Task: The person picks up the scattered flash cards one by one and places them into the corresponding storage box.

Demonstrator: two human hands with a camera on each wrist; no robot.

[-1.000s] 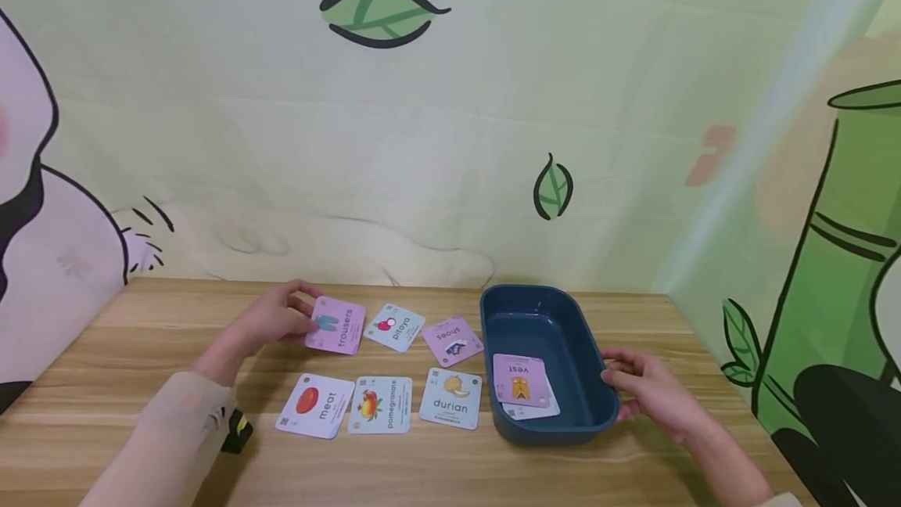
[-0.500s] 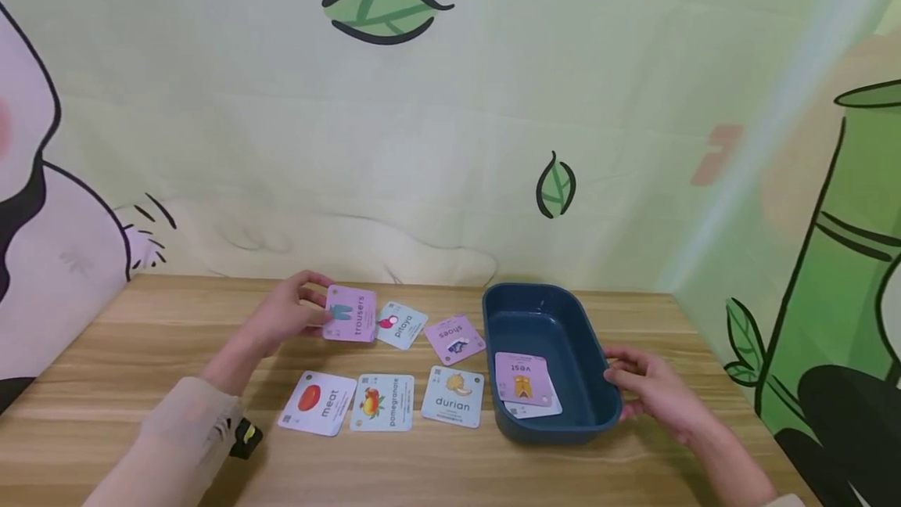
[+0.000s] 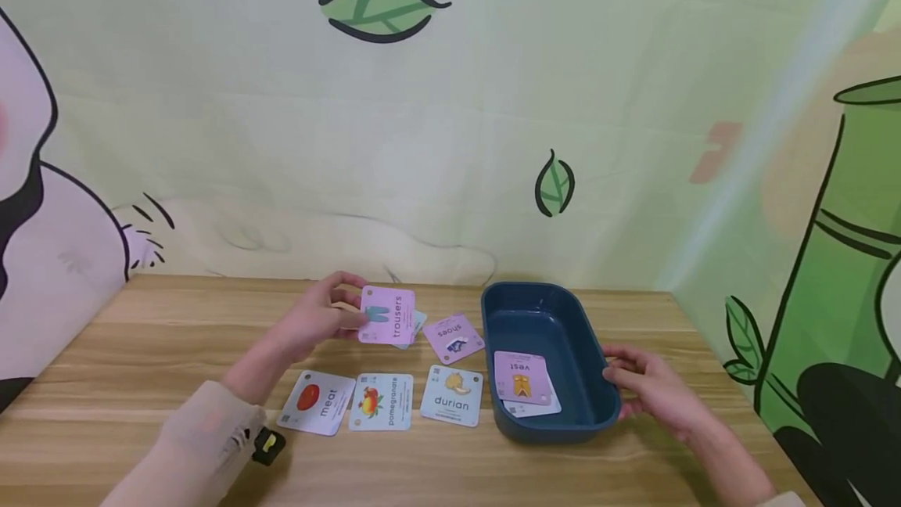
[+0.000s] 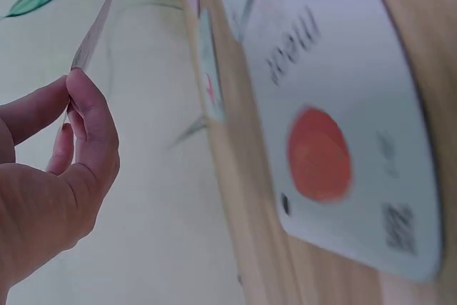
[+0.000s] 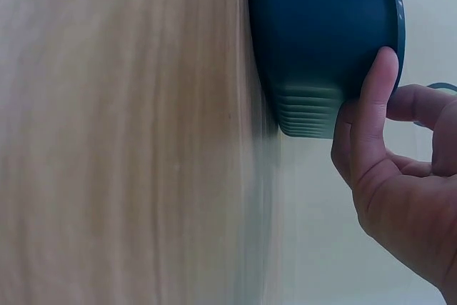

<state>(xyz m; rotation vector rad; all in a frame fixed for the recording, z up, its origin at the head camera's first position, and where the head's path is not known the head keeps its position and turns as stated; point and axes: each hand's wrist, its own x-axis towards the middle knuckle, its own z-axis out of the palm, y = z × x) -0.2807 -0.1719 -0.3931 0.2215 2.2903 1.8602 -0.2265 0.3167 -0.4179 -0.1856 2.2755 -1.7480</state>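
Note:
My left hand (image 3: 317, 323) pinches a purple "trousers" card (image 3: 387, 315) between thumb and fingers. It is raised above the table and overlaps most of the pale blue pitaya card (image 3: 418, 327) in the head view. From the left wrist, the trousers card (image 4: 94, 30) shows nearly edge-on. My right hand (image 3: 651, 391) grips the right side of a dark blue plastic bin (image 3: 552, 435), its thumb against the outer wall just under the rim in the right wrist view. Inside the bin, a purple "vest" card (image 3: 522, 375) lies over a white card (image 3: 545, 407).
Left of the bin lies a purple "shoes" card (image 3: 454, 337). A front row holds the meat (image 3: 318, 404), pomegranate (image 3: 381, 402) and durian (image 3: 451, 396) cards. Behind the wooden table (image 3: 394, 468) hangs a printed cloth (image 3: 436, 124).
The left hand has lifted the trousers card and carried it rightward, from beside the pitaya card to over it. The right hand and the bin have stayed put.

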